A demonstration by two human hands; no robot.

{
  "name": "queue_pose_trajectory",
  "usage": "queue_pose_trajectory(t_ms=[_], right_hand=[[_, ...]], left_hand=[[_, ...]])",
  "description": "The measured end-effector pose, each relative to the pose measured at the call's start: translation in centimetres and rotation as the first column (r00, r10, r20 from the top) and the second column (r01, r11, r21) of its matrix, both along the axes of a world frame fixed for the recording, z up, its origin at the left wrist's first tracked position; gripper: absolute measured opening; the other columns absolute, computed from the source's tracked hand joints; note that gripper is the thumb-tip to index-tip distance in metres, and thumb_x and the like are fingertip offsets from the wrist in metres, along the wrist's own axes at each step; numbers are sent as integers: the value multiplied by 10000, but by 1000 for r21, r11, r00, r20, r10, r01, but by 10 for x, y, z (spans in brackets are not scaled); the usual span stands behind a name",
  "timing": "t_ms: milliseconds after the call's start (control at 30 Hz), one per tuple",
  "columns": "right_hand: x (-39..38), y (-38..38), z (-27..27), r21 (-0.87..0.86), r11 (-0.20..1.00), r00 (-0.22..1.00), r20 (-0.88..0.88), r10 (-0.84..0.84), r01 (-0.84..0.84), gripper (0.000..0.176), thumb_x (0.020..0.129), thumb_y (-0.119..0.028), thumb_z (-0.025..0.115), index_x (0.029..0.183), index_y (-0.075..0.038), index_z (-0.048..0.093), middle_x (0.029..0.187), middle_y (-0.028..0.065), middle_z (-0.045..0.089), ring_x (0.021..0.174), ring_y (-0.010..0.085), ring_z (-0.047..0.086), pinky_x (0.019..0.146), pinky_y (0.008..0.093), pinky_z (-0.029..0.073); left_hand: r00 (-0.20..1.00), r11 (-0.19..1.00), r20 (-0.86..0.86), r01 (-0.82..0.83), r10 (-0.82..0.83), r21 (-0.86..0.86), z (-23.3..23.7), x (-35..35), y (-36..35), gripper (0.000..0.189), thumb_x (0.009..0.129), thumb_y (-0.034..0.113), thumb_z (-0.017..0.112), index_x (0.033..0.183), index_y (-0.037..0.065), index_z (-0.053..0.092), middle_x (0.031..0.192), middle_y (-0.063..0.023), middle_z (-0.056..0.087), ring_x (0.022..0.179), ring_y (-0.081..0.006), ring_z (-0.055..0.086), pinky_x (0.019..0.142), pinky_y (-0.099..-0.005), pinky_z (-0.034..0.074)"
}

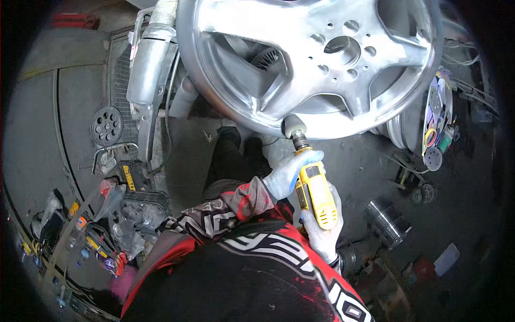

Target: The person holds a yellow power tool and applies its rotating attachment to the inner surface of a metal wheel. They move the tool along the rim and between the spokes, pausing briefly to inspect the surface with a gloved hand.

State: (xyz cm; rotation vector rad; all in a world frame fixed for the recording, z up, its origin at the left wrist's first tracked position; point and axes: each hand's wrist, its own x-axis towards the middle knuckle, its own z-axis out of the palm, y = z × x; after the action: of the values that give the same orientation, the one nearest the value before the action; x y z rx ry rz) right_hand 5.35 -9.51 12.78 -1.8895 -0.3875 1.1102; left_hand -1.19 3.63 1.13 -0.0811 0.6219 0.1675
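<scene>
A yellow power drill (317, 196) is held in both of my gloved hands, pointing away from me. My left hand (284, 176) is closed around its front end, just behind the chuck. Farther back, my right hand (325, 235) wraps the drill's rear and grip, with part of the fingers hidden under the body. A rounded grey polishing bit (294, 126) sits in the chuck, right at the lower rim of a large silver alloy wheel (300, 32). The wheel's face, with broad spokes and bolt holes, is turned toward me.
Left of the wheel stands a silver metal cylinder (147, 70) on a machine, with a perforated disc (106, 126) beyond it. A black DeWalt case (134, 177) and plastic bags lie at lower left. Sanding discs (435, 107) hang at right, above a ribbed metal cylinder (387, 222).
</scene>
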Motion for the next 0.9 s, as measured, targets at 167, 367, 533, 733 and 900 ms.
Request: queue_pose_trajectory(t_ms=[167,367,533,733,900], right_hand=[[-9,5,-5,58,998,997,-72,-7,11,735,832,-5,758,1479,35,411,1370,130,559,1260,208,553,1106,361,422],[-21,12,-5,9,1000,1000,-19,-8,9,734,826,15,738,1481,31,407,1363,131,557,1251,204,553,1096,361,426],[-21,17,-7,16,1000,1000,22,-3,3,714,821,10,733,1464,33,425,1347,124,564,1230,193,556,1074,342,431],[-22,20,-3,2,1000,999,-16,-31,31,714,816,-8,741,1459,34,433,1321,120,583,1209,191,570,1069,342,435],[-24,23,-10,-7,1000,998,62,0,1,701,827,-30,747,1453,26,438,1303,122,596,1186,182,584,1039,342,462]], left_hand=[[1000,1000,30,4,-4,-4,-9,-11,1,286,1000,291,637,1087,18,632,961,-108,693,930,-208,701,872,-351,558],[998,996,-29,61,-60,61,-5,-17,11,283,1003,278,632,1076,5,635,962,-113,698,915,-216,707,860,-351,564],[997,996,-39,69,-67,49,-9,-14,14,276,1002,278,635,1058,8,633,953,-111,693,914,-214,707,860,-354,564],[998,998,18,60,-61,31,-11,-18,13,274,1013,275,618,1066,6,631,962,-113,697,921,-204,703,868,-357,563],[997,992,-1,72,-72,100,-14,-17,17,276,1023,273,608,1069,2,633,958,-110,696,911,-203,698,867,-359,563]])
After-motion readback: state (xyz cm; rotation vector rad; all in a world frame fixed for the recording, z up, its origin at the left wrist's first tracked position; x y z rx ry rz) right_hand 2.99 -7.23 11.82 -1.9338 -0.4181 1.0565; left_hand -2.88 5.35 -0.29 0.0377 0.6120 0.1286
